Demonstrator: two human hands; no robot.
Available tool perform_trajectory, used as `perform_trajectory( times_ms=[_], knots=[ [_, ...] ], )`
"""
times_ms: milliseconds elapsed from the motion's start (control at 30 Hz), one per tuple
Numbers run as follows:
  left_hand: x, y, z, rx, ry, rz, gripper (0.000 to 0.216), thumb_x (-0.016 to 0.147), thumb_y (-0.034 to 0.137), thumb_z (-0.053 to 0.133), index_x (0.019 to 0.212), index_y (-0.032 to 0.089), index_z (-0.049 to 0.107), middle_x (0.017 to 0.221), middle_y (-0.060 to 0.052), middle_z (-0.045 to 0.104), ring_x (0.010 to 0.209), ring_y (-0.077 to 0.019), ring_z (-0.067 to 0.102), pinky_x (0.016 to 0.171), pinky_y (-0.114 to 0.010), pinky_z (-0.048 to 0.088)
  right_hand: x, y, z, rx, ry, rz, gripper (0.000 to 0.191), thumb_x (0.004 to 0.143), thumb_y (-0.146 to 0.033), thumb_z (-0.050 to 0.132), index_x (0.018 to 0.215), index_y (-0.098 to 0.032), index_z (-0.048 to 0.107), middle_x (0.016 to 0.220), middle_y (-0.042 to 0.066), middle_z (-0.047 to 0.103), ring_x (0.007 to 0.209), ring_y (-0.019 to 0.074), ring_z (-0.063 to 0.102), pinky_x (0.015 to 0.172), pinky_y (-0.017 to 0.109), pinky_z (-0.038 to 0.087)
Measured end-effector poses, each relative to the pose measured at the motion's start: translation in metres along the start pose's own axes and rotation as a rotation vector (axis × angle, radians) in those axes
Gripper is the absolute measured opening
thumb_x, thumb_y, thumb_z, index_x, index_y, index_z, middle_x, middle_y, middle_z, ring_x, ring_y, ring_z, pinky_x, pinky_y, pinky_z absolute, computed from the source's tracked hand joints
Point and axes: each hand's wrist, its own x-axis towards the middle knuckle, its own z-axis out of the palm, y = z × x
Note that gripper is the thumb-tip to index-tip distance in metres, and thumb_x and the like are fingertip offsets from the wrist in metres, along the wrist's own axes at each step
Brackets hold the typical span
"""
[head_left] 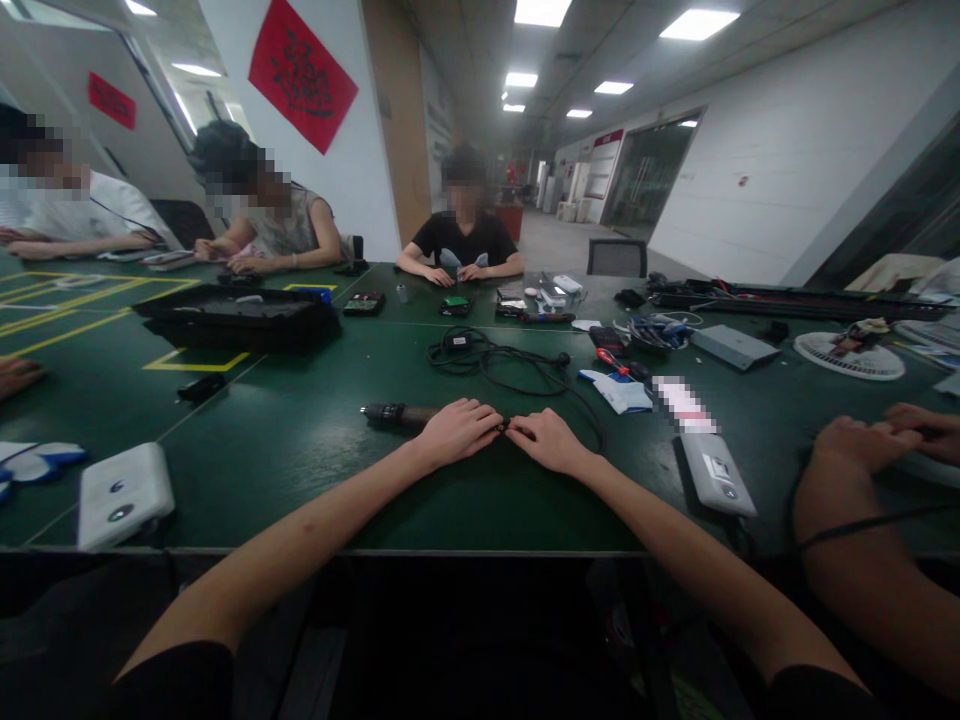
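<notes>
My left hand [459,430] lies on a dark cylindrical tool [396,415] that rests on the green table [300,440]; its fingers curl over the tool's right end. My right hand [547,438] is closed just beside it, fingertips pinching a small dark part where the black cable [517,375] meets the tool. Both hands touch each other at the fingertips. What exactly sits between the fingers is too small to make out.
A white device [124,493] lies at the near left, another white device [716,470] at the near right. A black tray [236,318] stands at the back left. Another person's hands [870,440] rest at the right. Three people sit across the table.
</notes>
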Motion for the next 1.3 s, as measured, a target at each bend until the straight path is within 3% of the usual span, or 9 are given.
perform_trajectory(
  times_ms=[333,767,1167,1300],
  knots=[
    [0.0,-0.0007,0.0026,-0.01,0.018,-0.023,0.031,0.106,0.044,0.05,0.126,0.022,0.06,0.117,-0.007,0.068,0.103,-0.0229,0.064,0.089,-0.038,0.047,0.0009,0.0015,0.0012,0.0,-0.001,-0.002,0.027,0.108,-0.038,0.052,0.099,-0.022,0.071,0.086,0.003,0.073,0.079,0.0167,0.063,0.076,0.029,0.031],
    [0.0001,-0.0018,0.0024,0.021,-0.01,0.003,0.027,0.107,0.04,0.047,0.124,0.023,0.061,0.12,-0.007,0.067,0.103,-0.0222,0.063,0.09,-0.038,0.046,-0.0001,0.002,0.0025,0.001,0.014,-0.008,0.026,0.108,-0.037,0.052,0.096,-0.021,0.069,0.085,0.002,0.073,0.078,0.0164,0.063,0.076,0.029,0.03],
    [-0.0013,-0.0006,0.0002,-0.004,0.006,0.009,0.032,0.104,0.037,0.051,0.133,0.023,0.057,0.126,-0.007,0.066,0.105,-0.0218,0.064,0.089,-0.038,0.048,-0.0004,-0.0001,-0.0002,-0.003,0.007,-0.001,0.027,0.108,-0.038,0.052,0.098,-0.021,0.07,0.087,0.002,0.073,0.077,0.0157,0.063,0.075,0.029,0.031],
    [-0.0006,0.0,0.0004,0.011,0.002,0.008,0.025,0.106,0.035,0.048,0.123,0.023,0.061,0.121,-0.007,0.067,0.102,-0.0211,0.065,0.089,-0.037,0.048,-0.0004,-0.0013,-0.0016,0.0,-0.003,0.004,0.026,0.108,-0.038,0.052,0.1,-0.021,0.07,0.088,0.003,0.073,0.078,0.016,0.063,0.076,0.029,0.032]
  ],
)
